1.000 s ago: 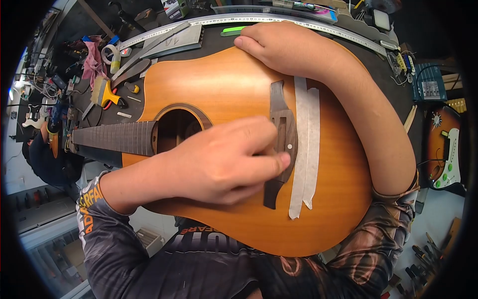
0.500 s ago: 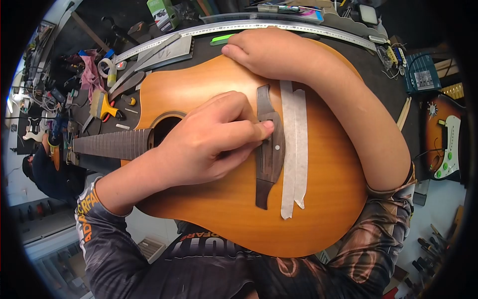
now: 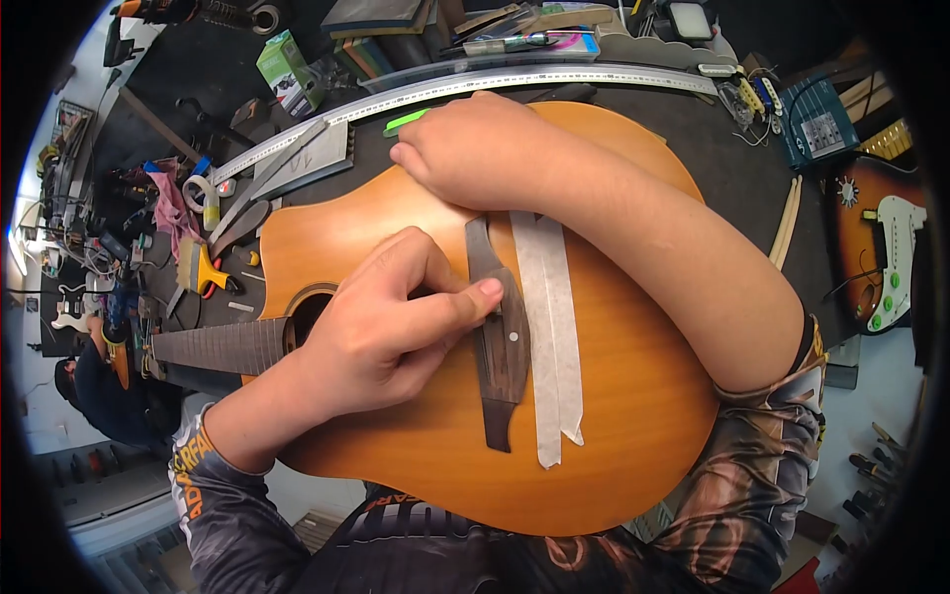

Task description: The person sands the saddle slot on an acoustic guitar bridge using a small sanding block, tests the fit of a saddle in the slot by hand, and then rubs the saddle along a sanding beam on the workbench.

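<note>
An acoustic guitar lies flat across my lap and the bench edge, its neck pointing left. My left hand is closed over the dark wooden bridge, with a fingertip pressed at its upper middle. Whatever the curled fingers pinch is hidden. Strips of whitish masking tape run along the top just right of the bridge. My right hand wraps the guitar's far edge, thumb on the top and the other fingers mostly out of sight beyond the rim.
On the bench, a long steel ruler curves behind the guitar. A yellow-handled brush, a tape roll and drumsticks lie around it. A sunburst electric guitar is at the right. Another person works far left.
The view has shifted, so the guitar and both arms appear lower and farther left. My left hand stays at the bridge, and my right hand keeps its place on the far edge.
</note>
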{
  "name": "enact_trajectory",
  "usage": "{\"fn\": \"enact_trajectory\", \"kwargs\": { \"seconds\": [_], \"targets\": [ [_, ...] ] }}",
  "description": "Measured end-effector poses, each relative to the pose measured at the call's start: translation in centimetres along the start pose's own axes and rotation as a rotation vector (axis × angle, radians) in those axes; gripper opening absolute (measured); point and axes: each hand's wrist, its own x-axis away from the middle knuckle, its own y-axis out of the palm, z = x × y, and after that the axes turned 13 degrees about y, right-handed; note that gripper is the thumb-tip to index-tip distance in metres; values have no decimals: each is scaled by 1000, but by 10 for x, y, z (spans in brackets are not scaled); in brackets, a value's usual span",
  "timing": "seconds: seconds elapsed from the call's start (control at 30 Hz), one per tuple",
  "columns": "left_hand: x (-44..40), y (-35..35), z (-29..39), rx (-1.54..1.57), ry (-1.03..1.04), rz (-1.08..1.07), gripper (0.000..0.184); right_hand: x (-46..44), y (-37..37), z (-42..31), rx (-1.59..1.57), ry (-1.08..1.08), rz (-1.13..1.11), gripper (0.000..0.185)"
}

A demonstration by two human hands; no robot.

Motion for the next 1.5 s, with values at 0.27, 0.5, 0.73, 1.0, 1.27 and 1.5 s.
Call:
{"fn": "enact_trajectory", "kwargs": {
  "seconds": [0.27,0.5,0.73,1.0,1.27,1.5],
  "targets": [
    [0,-1,-4,-12,31,-12,39,1,1,0,-11,-14,14,52],
    [-3,3,-2,-10,36,29,31,0,2,0,2,-7,-11,53],
    [-2,3,-2,22,49,23,34,-2,7,1,15,-27,5,49],
    [-1,5,-1,125,-5,97,28,-4,11,5,72,-90,55,49],
    [-8,2,-3,59,82,35,25,-3,8,3,66,-84,27,51],
    [-7,1,-2,61,89,10,24,0,2,2,86,-82,1,51]
  ]
}}
